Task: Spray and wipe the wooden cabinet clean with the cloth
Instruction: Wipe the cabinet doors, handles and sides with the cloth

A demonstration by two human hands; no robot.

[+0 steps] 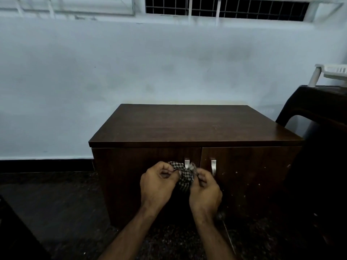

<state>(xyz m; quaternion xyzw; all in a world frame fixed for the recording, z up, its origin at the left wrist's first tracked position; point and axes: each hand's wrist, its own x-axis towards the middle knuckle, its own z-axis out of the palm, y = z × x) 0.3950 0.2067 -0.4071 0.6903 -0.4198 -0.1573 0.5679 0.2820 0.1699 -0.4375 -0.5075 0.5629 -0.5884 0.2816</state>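
Note:
A dark brown wooden cabinet (pixel 195 124) with two doors and two metal handles stands against the pale wall. In front of its doors I hold a black-and-white checked cloth (pixel 185 177) bunched between both hands. My left hand (pixel 157 182) pinches the cloth's left end with curled fingers. My right hand (pixel 205 190) grips its right side, just below the left door's handle (pixel 186 164). The right door shows several pale specks. No spray bottle is visible.
A dark plastic chair (pixel 315 117) stands close to the cabinet's right side, with a white rack (pixel 332 72) behind it. Dark speckled floor lies below. A dark object edge (pixel 16 231) sits at the lower left. A barred window (pixel 225 8) runs along the top.

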